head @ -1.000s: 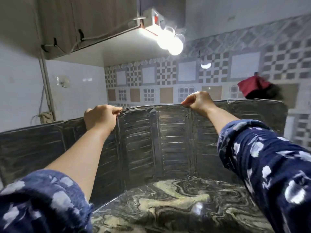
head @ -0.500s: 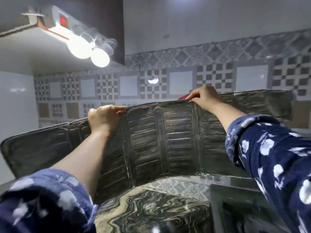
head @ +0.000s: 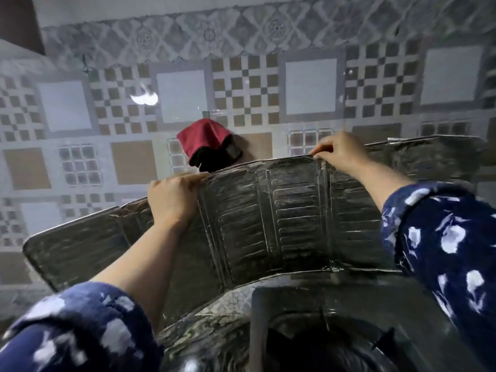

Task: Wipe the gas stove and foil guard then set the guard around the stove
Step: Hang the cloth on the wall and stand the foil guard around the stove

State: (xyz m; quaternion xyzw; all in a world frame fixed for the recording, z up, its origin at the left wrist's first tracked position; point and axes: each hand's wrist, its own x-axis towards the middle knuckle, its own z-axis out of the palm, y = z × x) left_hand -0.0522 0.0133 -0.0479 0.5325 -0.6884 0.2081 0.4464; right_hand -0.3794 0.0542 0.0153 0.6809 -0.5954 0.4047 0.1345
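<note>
One foil guard (head: 268, 218), one gas stove (head: 335, 318), two hands. Since a second ago the guard has lifted off the marbled worktop (head: 204, 339) and hangs over the stove's far edge. Left hand (head: 171, 200) and right hand (head: 338, 154), arms outstretched, pinch its top rim, fingers curled round it.

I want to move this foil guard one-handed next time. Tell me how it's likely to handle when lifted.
Probably floppy: the foil guard bends at its creases and its outer panels splay, so one hand may let it fold. Likely light, since the left hand and right hand carry it by pinching only its top edge. Its thin, crinkled sheet could dent easily.
</note>
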